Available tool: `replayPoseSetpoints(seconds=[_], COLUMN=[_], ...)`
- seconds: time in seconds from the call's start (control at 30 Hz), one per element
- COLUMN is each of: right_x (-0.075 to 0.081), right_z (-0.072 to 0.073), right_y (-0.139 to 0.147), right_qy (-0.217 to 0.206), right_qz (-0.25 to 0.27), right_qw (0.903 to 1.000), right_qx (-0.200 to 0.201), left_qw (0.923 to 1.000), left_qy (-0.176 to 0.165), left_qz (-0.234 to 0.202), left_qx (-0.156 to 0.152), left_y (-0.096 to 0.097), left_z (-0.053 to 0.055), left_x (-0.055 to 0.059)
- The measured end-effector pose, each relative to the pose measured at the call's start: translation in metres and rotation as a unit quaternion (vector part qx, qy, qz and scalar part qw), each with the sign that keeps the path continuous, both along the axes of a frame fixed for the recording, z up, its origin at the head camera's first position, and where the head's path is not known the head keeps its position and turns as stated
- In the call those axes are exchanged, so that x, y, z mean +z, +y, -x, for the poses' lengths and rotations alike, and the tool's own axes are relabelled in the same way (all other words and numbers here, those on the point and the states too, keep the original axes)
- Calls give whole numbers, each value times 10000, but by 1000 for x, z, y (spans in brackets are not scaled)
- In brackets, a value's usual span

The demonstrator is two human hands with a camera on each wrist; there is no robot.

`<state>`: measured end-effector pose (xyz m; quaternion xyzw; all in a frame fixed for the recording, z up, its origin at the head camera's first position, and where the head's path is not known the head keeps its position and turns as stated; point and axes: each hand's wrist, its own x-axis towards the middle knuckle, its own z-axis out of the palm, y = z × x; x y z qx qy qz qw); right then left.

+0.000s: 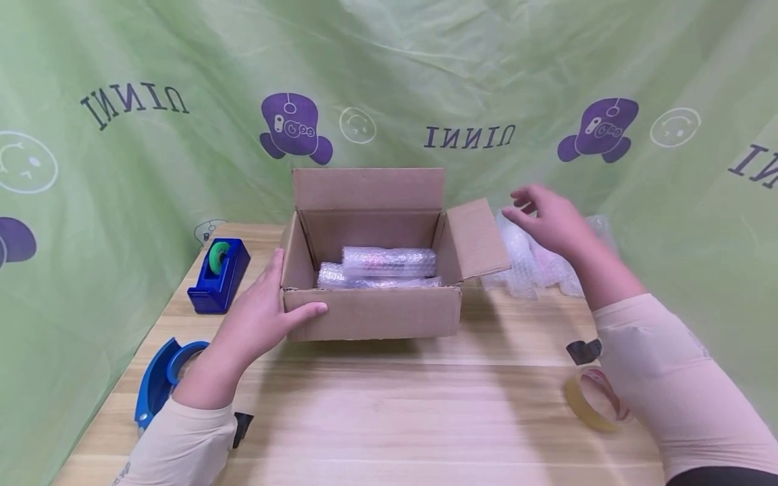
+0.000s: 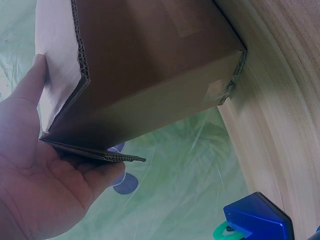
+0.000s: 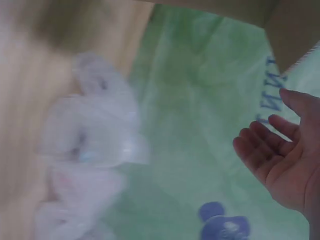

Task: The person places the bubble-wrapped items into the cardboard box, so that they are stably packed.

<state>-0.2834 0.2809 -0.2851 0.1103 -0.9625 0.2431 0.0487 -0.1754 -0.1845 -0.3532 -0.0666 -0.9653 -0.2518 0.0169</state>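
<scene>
A brown cardboard box point(image 1: 371, 314) stands with its top flaps spread. Inside lie bubble-wrapped packages point(image 1: 389, 261), one resting over another. My left hand point(image 1: 258, 307) grips the box's near left corner, thumb over the front and fingers along the left side. In the left wrist view, the left hand point(image 2: 55, 175) holds the flaps where they meet. My right hand point(image 1: 550, 219) hovers beyond the right flap point(image 1: 479, 237), holding nothing, its fingers loosely bent. Below it, more bubble-wrapped packages point(image 1: 521, 263) lie on the table; they look blurred in the right wrist view.
A blue tape dispenser point(image 1: 215, 290) with a green roll sits left of the box. Nearer, a blue hand-held tape cutter point(image 1: 154, 385) lies partly behind the left forearm. A yellowish tape roll point(image 1: 589, 401) is beside the right forearm. A green printed curtain point(image 1: 389, 74) hangs behind the table.
</scene>
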Motion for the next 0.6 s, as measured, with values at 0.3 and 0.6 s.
replayPoseSetpoints(seconds=[0.3,0.6], right_x=[-62,-98], right_z=[6,11], right_y=[17,22], right_qy=[-528,-830], right_qz=[-424,-662], right_qw=[9977,9943], right_qx=[7,72], left_qw=[10000,10000], left_qy=[-63,-48], left_qz=[-50,-32], left_qx=[4,-1], left_y=[0,1], left_z=[-1,-1], left_x=[0,1])
